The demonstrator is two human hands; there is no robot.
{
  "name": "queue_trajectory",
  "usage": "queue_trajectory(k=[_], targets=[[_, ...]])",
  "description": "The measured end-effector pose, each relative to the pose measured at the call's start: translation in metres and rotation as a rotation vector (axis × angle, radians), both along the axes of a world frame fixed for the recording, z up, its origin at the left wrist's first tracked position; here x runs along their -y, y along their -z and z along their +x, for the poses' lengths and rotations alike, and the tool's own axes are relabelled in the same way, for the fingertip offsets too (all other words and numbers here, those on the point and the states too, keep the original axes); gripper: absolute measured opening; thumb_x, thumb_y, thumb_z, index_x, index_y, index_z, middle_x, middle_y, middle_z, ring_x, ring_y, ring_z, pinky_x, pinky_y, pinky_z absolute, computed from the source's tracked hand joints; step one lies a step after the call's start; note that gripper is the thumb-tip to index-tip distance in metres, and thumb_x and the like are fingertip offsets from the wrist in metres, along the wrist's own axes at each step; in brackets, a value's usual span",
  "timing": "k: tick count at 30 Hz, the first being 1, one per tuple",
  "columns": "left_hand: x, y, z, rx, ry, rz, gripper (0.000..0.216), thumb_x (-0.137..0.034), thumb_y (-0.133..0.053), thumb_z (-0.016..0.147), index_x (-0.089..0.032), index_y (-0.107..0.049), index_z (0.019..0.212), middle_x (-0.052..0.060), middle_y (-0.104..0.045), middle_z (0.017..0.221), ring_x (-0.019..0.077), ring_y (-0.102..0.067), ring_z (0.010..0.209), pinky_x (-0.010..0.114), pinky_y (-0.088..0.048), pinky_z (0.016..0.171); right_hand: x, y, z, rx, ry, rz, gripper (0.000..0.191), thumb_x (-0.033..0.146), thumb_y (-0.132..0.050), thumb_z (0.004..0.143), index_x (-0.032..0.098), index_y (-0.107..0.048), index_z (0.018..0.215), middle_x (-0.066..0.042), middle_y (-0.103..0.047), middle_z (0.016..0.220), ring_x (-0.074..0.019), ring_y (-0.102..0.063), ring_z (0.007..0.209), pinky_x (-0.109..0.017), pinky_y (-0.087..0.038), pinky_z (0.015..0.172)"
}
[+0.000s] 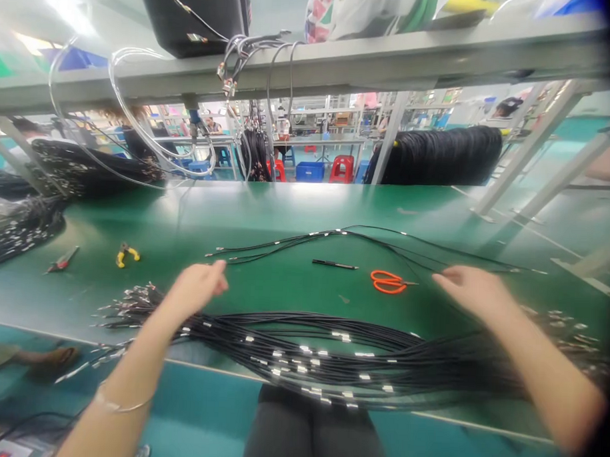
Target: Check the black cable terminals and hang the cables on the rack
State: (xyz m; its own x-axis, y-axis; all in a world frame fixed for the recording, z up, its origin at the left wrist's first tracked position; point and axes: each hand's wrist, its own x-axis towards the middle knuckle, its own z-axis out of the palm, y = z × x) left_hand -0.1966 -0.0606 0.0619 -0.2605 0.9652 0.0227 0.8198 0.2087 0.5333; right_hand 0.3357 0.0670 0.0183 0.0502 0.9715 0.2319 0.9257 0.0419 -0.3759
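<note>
My left hand (199,288) hovers over the bench with loosely curled fingers slightly apart, and nothing shows in it. Just beyond it lie the left ends of a few thin black cables (305,236) with white labels. On the other side, my right hand (468,286) is close to these cables, thumb apart from the fingers and no held item visible; some cable passes behind it. Orange-handled scissors (389,282) rest left of that hand, beside a black pen-like tool (334,263). A thick bundle of labelled black cables (305,355) stretches below both hands, along the near edge.
Yellow-handled pliers (127,255) and a small red-handled tool (62,263) lie on the green bench (286,204) at left. More cables (22,228) are heaped farther left. A metal shelf beam (341,66) with hanging cables crosses above. People sit in the background.
</note>
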Motion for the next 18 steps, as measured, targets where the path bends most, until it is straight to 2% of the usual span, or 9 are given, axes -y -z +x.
queue_trajectory(k=[1,2,3,5,7,9,12,15,18], targets=[[-0.014,0.002,0.025,0.191,0.129,-0.025,0.059,-0.055,-0.033,0.093,-0.017,-0.067,0.065,0.005,-0.065,0.063,0.0169,-0.057,0.06,0.025,-0.039,0.059,-0.013,0.004,-0.017,0.004,-0.004,-0.012,0.026,0.043,-0.067,0.077,0.022,-0.061,0.063,-0.013,-0.069,0.075,-0.0259,-0.064,0.07,-0.036,-0.045,0.065],[-0.027,0.004,0.05,0.394,0.257,-0.117,0.058,-0.055,-0.034,0.094,-0.015,-0.068,0.069,0.005,-0.065,0.062,0.0144,-0.053,0.054,0.024,-0.037,0.056,-0.027,0.01,-0.032,0.019,0.016,-0.035,0.026,0.036,-0.069,0.076,0.021,-0.057,0.057,-0.013,-0.066,0.066,-0.0251,-0.062,0.064,-0.035,-0.044,0.062],[-0.04,0.007,0.072,0.474,0.328,-0.186,0.057,-0.054,-0.033,0.095,-0.015,-0.068,0.073,0.004,-0.065,0.061,0.0123,-0.049,0.048,0.023,-0.036,0.052,-0.039,0.017,-0.043,0.038,0.044,-0.058,0.028,0.028,-0.07,0.074,0.02,-0.054,0.053,-0.011,-0.061,0.058,-0.0235,-0.06,0.059,-0.034,-0.043,0.059],[-0.066,0.015,0.107,0.57,0.408,-0.299,0.049,-0.054,-0.043,0.093,-0.014,-0.07,0.086,0.006,-0.069,0.067,0.0124,-0.051,0.046,0.022,-0.033,0.046,-0.059,0.026,-0.056,0.065,0.092,-0.091,0.027,0.016,-0.069,0.071,0.018,-0.051,0.051,-0.005,-0.054,0.051,-0.0181,-0.054,0.052,-0.031,-0.041,0.057],[-0.09,0.025,0.127,0.65,0.411,-0.374,0.043,-0.051,-0.054,0.089,-0.012,-0.068,0.096,0.01,-0.071,0.072,0.0141,-0.055,0.047,0.022,-0.035,0.043,-0.067,0.024,-0.059,0.065,0.095,-0.083,0.019,0.009,-0.067,0.07,0.016,-0.056,0.056,-0.003,-0.056,0.056,-0.0152,-0.053,0.054,-0.029,-0.041,0.06],[-0.112,0.037,0.132,0.752,0.35,-0.387,0.042,-0.048,-0.059,0.088,-0.01,-0.063,0.105,0.014,-0.073,0.083,0.0147,-0.057,0.049,0.022,-0.038,0.043,-0.065,0.006,-0.053,0.045,0.069,-0.031,0.014,0.009,-0.063,0.072,0.017,-0.061,0.062,-0.006,-0.062,0.066,-0.0168,-0.054,0.059,-0.031,-0.04,0.061],[-0.136,0.057,0.12,0.95,0.208,-0.337,0.043,-0.046,-0.052,0.093,-0.008,-0.057,0.113,0.02,-0.07,0.103,0.0134,-0.06,0.057,0.021,-0.044,0.047,-0.052,-0.038,-0.033,0.005,0.043,0.068,0.013,0.02,-0.057,0.08,0.021,-0.065,0.07,-0.013,-0.067,0.084,-0.0204,-0.056,0.066,-0.034,-0.038,0.063],[-0.15,0.074,0.102,1.133,0.065,-0.258,0.039,-0.04,-0.039,0.1,-0.008,-0.053,0.118,0.021,-0.065,0.114,0.0125,-0.062,0.069,0.021,-0.05,0.057,-0.042,-0.079,-0.011,-0.021,0.075,0.102,0.017,0.03,-0.057,0.083,0.022,-0.063,0.069,-0.012,-0.066,0.08,-0.0195,-0.053,0.064,-0.036,-0.038,0.064],[-0.156,0.083,0.093,1.247,-0.045,-0.166,0.038,-0.038,-0.044,0.099,-0.011,-0.05,0.125,0.014,-0.061,0.116,0.015,-0.064,0.082,0.028,-0.055,0.069,-0.038,-0.104,0.004,-0.04,0.196,0.166,0.015,0.028,-0.064,0.081,0.022,-0.062,0.068,-0.01,-0.064,0.068,-0.0179,-0.051,0.057,-0.036,-0.039,0.062]])
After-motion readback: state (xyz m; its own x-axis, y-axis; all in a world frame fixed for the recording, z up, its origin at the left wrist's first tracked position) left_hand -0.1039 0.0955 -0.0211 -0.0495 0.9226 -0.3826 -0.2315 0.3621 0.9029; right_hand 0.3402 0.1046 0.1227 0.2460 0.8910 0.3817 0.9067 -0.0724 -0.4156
